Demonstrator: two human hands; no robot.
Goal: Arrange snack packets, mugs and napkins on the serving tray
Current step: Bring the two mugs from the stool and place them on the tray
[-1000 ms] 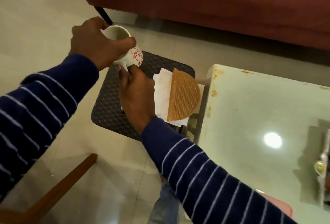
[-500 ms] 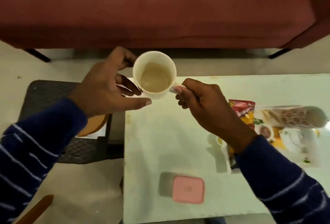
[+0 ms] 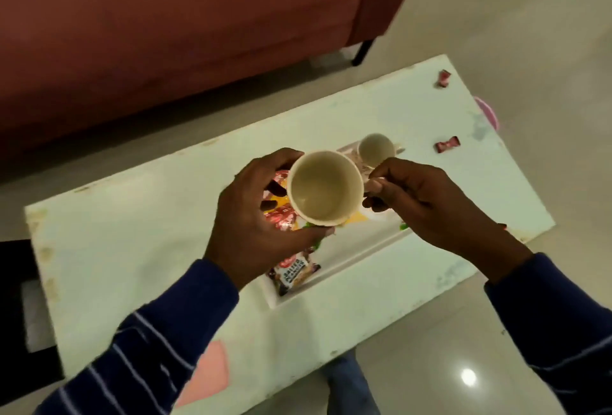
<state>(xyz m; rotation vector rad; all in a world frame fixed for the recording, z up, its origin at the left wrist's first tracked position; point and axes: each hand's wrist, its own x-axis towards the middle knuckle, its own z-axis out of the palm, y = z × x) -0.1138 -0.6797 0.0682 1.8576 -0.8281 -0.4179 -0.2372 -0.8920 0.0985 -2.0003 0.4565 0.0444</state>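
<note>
A cream mug (image 3: 325, 188) hangs upright above the white serving tray (image 3: 357, 257), its mouth facing me. My right hand (image 3: 427, 206) pinches its handle, and my left hand (image 3: 261, 216) cups its left side and underside. A second mug (image 3: 376, 149) stands at the tray's far end. Snack packets lie in the tray: a dark one (image 3: 293, 274) at the near end and red ones (image 3: 281, 217) partly hidden under my left hand. No napkins show.
The tray lies on a pale low table (image 3: 139, 249). Two small red wrapped sweets (image 3: 447, 144) (image 3: 443, 78) lie at the table's right. A pink lid (image 3: 208, 375) sits near the front edge. A red sofa (image 3: 165, 27) stands behind; a dark stool (image 3: 20, 315) stands left.
The mug has travelled from the stool at the left to above the tray on the table. My right hand took the handle; my left hand closed around its side.
</note>
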